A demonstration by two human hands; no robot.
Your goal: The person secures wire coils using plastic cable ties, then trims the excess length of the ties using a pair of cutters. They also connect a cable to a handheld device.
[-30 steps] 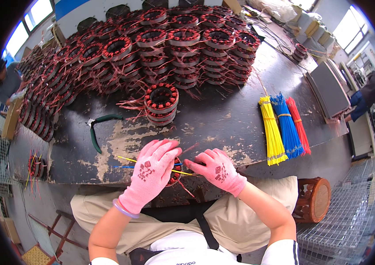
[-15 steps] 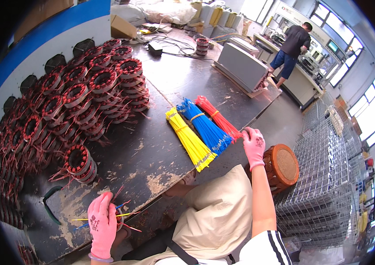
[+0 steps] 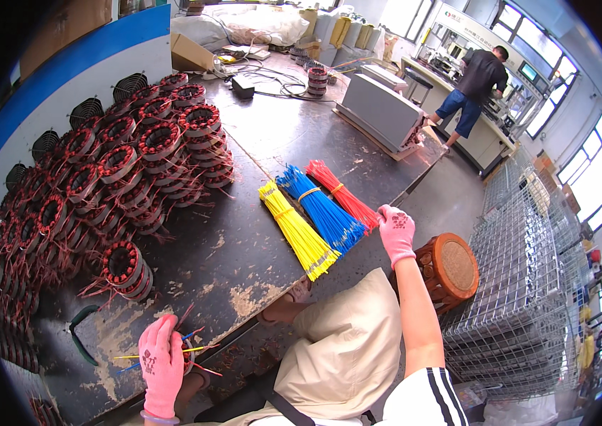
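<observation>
My left hand, in a pink glove, is closed round a small wound stator at the table's near edge. The hand hides most of the stator. A yellow wire, a blue one and a red one stick out from it. My right hand, gloved alike, reaches across to the near end of the red wire bundle, its fingertips pinched on the wire ends. Left of that bundle lie a blue wire bundle and a yellow wire bundle, each tied with a band.
Stacked stators crowd the left of the worn dark table; a short stack stands nearer. Green-handled cutters lie close to the left hand. A grey box, wooden stool and wire cages are rightward. A person works behind.
The view has shifted slightly, so the bundles and table sit a little differently in the picture. Both hands keep nearly the same places, the right still at the red wire ends.
</observation>
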